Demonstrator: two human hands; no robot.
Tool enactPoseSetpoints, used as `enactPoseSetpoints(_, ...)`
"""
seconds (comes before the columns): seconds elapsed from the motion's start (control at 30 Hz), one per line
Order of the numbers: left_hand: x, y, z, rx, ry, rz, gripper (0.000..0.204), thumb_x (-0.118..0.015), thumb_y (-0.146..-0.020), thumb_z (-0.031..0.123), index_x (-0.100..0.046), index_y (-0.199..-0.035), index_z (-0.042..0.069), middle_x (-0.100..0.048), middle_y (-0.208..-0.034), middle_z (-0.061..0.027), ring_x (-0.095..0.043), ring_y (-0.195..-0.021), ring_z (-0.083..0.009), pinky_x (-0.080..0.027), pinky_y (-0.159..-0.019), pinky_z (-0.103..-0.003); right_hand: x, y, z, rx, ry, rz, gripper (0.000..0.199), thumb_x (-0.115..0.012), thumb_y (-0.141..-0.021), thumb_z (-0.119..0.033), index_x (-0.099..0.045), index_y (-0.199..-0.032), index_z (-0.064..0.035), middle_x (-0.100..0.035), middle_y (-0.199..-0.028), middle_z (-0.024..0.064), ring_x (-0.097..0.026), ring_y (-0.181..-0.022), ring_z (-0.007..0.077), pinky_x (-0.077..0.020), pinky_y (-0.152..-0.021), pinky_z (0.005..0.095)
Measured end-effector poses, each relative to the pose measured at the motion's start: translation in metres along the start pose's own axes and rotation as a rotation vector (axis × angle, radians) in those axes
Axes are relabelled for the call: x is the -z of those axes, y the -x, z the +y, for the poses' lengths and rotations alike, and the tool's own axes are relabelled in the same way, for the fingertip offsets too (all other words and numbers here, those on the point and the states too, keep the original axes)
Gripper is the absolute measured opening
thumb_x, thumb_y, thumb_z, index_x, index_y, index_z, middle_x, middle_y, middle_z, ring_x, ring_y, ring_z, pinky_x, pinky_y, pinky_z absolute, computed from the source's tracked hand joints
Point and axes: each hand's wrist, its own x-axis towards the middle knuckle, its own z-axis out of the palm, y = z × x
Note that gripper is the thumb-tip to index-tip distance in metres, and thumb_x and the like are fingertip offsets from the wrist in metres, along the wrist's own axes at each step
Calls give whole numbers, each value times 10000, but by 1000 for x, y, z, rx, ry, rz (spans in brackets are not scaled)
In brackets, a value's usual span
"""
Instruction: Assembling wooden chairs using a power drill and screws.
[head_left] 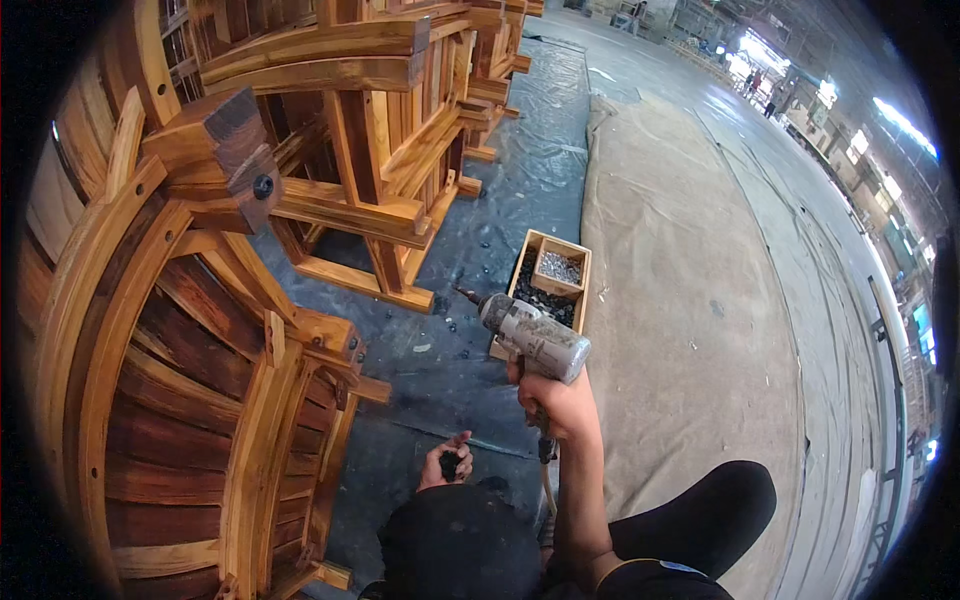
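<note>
My right hand [560,400] is wrapped round the grip of a worn grey air screwdriver [535,335]. The tool's dark bit points to the upper left, toward the wooden furniture, without touching it. A hose [549,475] runs down from its handle. Low in the middle, my left hand [446,463] is curled round small black pieces [451,464], its thumb sticking out. Just beyond the tool stands a wooden box [586,290] of black pieces, partly hidden by the tool. Inside it sits a smaller wooden box [541,262] of small metal fasteners.
Slatted wooden furniture [170,400] fills the left side; one leg end bears a round black foot [263,186]. More wooden frames [370,190] stand behind it. Dark plastic sheeting [400,440] and a tan cloth [690,330] cover the floor. My bent knee [735,500] is at lower right.
</note>
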Motion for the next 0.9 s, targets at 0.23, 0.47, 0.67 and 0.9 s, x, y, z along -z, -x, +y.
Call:
enactPoseSetpoints(0.23,-8,1,3,4,-117,-55,401,-441,-915,174,-486,-1269,-8,-515,-737,0,-452,-549,-130,-363,-529,-276,12,1,2,-47,42,31,402,-499,-606,98,-571,-992,11,-566,-727,66,-489,-486,108,-359,-379,235)
enactPoseSetpoints(0.47,-3,7,2,61,-184,-124,378,-359,-1009,223,-448,-1295,-6,-478,-704,4,-462,-615,-136,-391,-567,-296,31,-8,11,14,3,51,394,-490,-585,114,-570,-958,14,-556,-729,69,-476,-486,117,-356,-372,235)
enactPoseSetpoints(0.67,-19,17,-4,45,-263,41,312,-388,-1008,248,-472,-1205,21,-462,-699,1,-462,-615,-148,-388,-566,-306,34,-9,10,24,-8,81,367,-491,-578,107,-566,-925,15,-560,-732,72,-492,-499,123,-361,-366,238)
enactPoseSetpoints(0.9,4,10,-1,12,-333,151,316,-415,-991,308,-546,-1080,34,-502,-749,-49,-474,-628,-190,-404,-581,-354,33,-12,17,14,-4,81,339,-500,-590,90,-571,-913,18,-557,-731,73,-493,-501,126,-368,-369,242)
